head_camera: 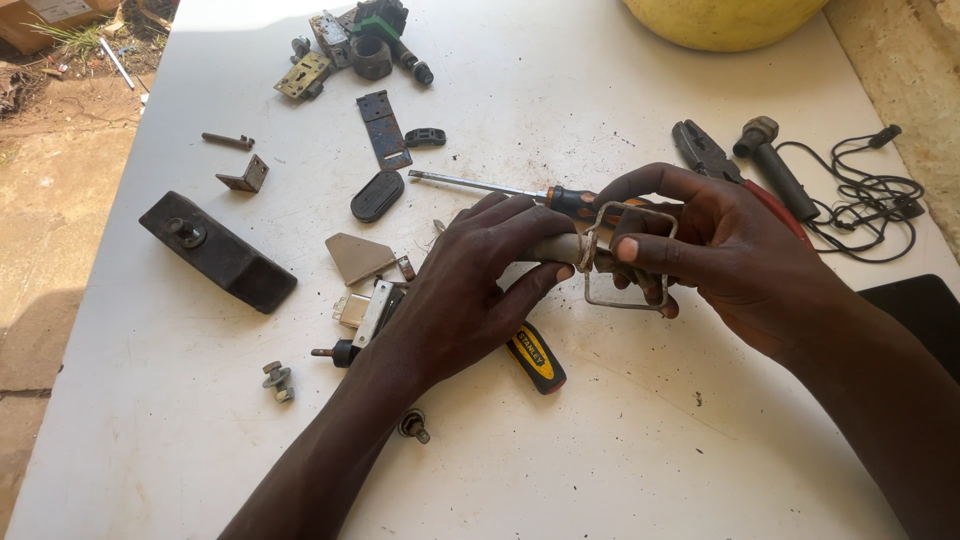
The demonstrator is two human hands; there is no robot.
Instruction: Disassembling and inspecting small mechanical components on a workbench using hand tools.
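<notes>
Near the middle of the white counter (600,440), the left hand (470,290) grips a pale tube (555,248) while the right hand (720,240) pinches a wire clip (625,258) sitting half-fitted around its end, seemingly not yet seated.

It was an outdoor repair spot, a makeshift workshop in sunlight. A white table (650,450) stood on bare dirt ground (50,200), with a rough wall (910,70) along its right edge. Across it lay a screwdriver (480,185), pliers (715,160), a black block (215,250), metal plates (383,128) and lock parts (330,50) near the far edge, and loose bolts (278,380) towards the near left corner.
</notes>
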